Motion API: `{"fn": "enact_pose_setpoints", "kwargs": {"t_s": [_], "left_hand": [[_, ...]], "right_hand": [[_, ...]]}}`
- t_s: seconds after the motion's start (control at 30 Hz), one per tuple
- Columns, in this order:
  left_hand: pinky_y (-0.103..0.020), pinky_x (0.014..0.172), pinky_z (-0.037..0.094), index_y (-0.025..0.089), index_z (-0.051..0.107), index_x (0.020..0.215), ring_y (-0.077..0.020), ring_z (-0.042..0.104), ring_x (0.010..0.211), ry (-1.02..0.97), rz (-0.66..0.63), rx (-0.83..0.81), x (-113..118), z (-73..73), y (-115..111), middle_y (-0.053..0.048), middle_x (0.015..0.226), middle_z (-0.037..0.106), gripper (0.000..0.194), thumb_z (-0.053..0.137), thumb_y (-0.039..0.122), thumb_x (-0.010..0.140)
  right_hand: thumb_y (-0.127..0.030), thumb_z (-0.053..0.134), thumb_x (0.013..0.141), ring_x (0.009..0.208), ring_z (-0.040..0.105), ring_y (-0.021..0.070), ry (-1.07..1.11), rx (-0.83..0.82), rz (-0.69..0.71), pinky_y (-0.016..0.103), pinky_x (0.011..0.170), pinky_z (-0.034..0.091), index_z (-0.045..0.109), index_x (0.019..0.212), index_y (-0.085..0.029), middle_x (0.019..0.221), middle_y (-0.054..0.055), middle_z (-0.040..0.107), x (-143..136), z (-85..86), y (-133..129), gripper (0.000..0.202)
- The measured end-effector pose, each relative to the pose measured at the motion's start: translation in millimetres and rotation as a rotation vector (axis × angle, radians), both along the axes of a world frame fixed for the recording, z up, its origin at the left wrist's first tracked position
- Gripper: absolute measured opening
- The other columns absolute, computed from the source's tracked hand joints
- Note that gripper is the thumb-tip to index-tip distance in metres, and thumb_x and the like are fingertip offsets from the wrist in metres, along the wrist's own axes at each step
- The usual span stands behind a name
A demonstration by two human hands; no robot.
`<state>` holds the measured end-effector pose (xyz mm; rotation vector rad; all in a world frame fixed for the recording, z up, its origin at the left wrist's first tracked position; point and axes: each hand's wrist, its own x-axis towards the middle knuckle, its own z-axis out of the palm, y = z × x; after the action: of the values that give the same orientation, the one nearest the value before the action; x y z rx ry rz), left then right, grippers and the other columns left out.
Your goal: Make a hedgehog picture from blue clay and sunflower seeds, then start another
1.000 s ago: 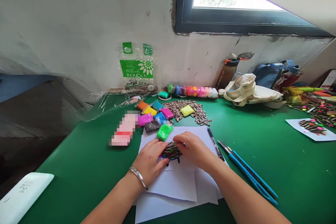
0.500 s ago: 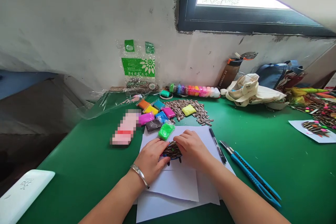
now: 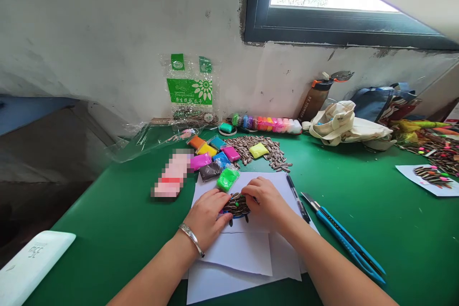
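Note:
A small sunflower-seed craft [image 3: 237, 207] lies on the white paper [image 3: 247, 253], its overlapping striped seeds edged in blue, with a green dot on top and two dark seeds jutting out below. My left hand [image 3: 208, 213] rests on the paper at the craft's left side, thumb along its lower edge and fingers at its upper left, holding it steady. At the upper right edge, my right hand [image 3: 267, 203] is closed in a pinch with fingers curled; what sits between the fingertips is too small to make out. A bright green clay packet [image 3: 227, 179] lies just beyond my hands.
Behind are several colored clay packets [image 3: 207, 150] and loose sunflower seeds [image 3: 276, 155]. A black pen [image 3: 298, 198] and blue utility knife [image 3: 344, 239] lie right. Further off stand a brown bottle [image 3: 315, 100] and cream bag [image 3: 351, 126]. A white device [image 3: 36, 258] is front left.
My right hand has shifted slightly to the right along the craft's upper edge, uncovering more seeds. My left hand stays in place.

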<state>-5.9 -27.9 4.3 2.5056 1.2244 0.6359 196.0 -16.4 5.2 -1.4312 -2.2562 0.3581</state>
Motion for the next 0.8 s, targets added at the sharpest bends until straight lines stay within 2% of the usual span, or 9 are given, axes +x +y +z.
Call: {"fn": "enact_pose_setpoints", "kwargs": {"t_s": [0.2, 0.53, 0.8], "left_hand": [[-0.043, 0.096, 0.045, 0.019, 0.060, 0.111, -0.0256, 0.054, 0.109, 0.004, 0.000, -0.022, 0.3, 1.3, -0.2, -0.007, 0.110, 0.065, 0.034, 0.060, 0.019, 0.077], [-0.043, 0.095, 0.046, 0.019, 0.061, 0.110, -0.0255, 0.055, 0.108, 0.000, -0.001, -0.009, 0.2, 1.1, -0.2, -0.007, 0.109, 0.066, 0.033, 0.060, 0.019, 0.077], [-0.043, 0.097, 0.044, 0.017, 0.060, 0.112, -0.0256, 0.053, 0.110, 0.027, -0.001, -0.022, 0.5, 0.0, 0.4, -0.007, 0.110, 0.065, 0.036, 0.062, 0.018, 0.076]], "right_hand": [[-0.004, 0.048, 0.072, 0.076, 0.048, 0.0162, -0.019, -0.023, 0.020, 0.027, 0.072, 0.033, 0.069, 0.074, -0.021, 0.073, 0.003, 0.061, -0.2, 5.2, -1.0, 0.027], [-0.004, 0.048, 0.071, 0.076, 0.047, 0.0165, -0.033, -0.004, 0.005, 0.028, 0.071, 0.034, 0.067, 0.067, -0.019, 0.074, 0.004, 0.060, -1.6, 3.9, -1.5, 0.025], [-0.004, 0.046, 0.071, 0.078, 0.048, 0.0170, 0.051, -0.035, 0.010, 0.027, 0.072, 0.035, 0.070, 0.075, -0.020, 0.075, 0.004, 0.060, -4.4, 4.1, -3.1, 0.029]]}}
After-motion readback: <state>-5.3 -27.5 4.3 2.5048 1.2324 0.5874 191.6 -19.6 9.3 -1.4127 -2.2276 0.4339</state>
